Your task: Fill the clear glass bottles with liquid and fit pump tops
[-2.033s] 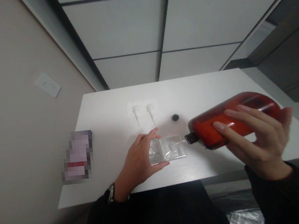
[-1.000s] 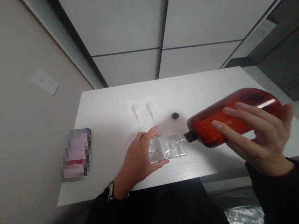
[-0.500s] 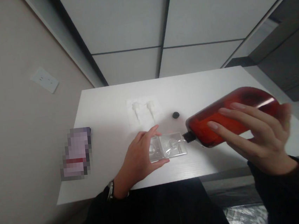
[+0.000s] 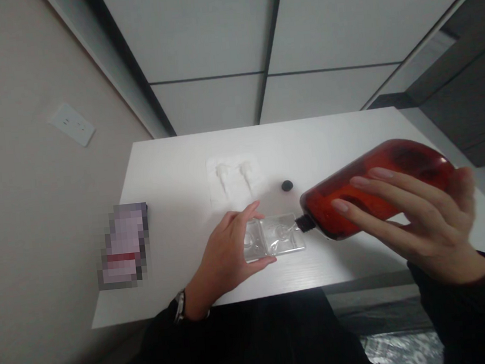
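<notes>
My right hand (image 4: 417,211) is wrapped round a large reddish-brown bottle (image 4: 367,184), tipped so that its black threaded neck points left and down. Clear liquid runs from the mouth into a clear plastic case (image 4: 289,249), which has square compartments with round shapes in them. Around the left end of this case, my left hand (image 4: 227,246) grips it between thumb and fingers on opposite edges, covering part of it. Behind the case lies a small black cap (image 4: 287,185). Two white earbuds (image 4: 234,174) rest on a white tissue (image 4: 215,193) farther back.
A blurred-out phone-like object (image 4: 124,245) lies at the left edge of the white table (image 4: 176,211). The wall with a power socket (image 4: 73,125) borders the left side, and pale cabinet panels (image 4: 209,102) stand behind the table.
Liquid keeps pouring, and the stream now reaches farther into the right compartment. The bottle is slightly shifted left. Both hands keep their holds; the view has shifted a little.
</notes>
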The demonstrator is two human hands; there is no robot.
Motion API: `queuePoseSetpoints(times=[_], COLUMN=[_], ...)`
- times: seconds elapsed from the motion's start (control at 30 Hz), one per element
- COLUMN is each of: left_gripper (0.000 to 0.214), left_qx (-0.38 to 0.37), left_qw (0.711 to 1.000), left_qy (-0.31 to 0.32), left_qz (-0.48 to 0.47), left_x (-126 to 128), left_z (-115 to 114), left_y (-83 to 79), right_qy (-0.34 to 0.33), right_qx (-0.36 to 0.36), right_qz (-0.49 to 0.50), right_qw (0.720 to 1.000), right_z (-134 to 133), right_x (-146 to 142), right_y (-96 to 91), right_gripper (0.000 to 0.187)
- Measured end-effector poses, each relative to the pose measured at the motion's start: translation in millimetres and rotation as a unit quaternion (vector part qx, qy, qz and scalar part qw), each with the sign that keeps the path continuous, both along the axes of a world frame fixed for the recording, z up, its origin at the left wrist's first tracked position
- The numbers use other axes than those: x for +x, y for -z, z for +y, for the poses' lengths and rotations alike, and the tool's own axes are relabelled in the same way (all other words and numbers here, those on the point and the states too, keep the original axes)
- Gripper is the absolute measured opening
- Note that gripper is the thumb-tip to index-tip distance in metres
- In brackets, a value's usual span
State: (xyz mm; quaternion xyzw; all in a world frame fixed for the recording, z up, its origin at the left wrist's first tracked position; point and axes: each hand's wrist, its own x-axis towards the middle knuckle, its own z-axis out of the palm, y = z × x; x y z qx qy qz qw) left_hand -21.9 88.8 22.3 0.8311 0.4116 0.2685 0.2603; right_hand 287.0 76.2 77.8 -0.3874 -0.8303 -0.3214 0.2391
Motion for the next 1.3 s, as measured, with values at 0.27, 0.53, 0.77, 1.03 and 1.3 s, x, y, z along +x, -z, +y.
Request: queuePoseSetpoints(times=[0.27,0.53,0.77,1.03,1.3], left_gripper=[0.11,0.11,0.109,0.108,0.11], left_qx=[-0.013,-0.015,-0.022,-0.03,-0.017], left_qw=[1.0,1.0,1.0,1.0,1.0], left_qy=[-0.001,0.001,0.003,0.003,0.006], left_qz=[0.004,0.004,0.006,0.003,-0.003], left_x=[0.3,0.0,-0.3,-0.5,0.6], left_z=[-0.2,-0.3,-0.3,-0.4,0.2], left_y=[-1.1,-1.8,-2.0,-1.3,-0.9], right_qy=[0.033,0.017,0.004,-0.037,-0.047], right_qx=[-0.04,-0.029,-0.033,-0.019,-0.013], right_qz=[0.037,0.021,0.0,-0.072,-0.122], right_qw=[0.998,0.999,0.999,0.997,0.991], right_z=[-8.3,-5.1,-1.9,0.3,1.9], right_x=[-13.1,-13.7,-13.3,-8.7,-7.4], right_y=[-0.6,-3.2,-4.8,-9.6,-10.9], right_gripper=[0.09,0.087,0.091,0.082,0.077])
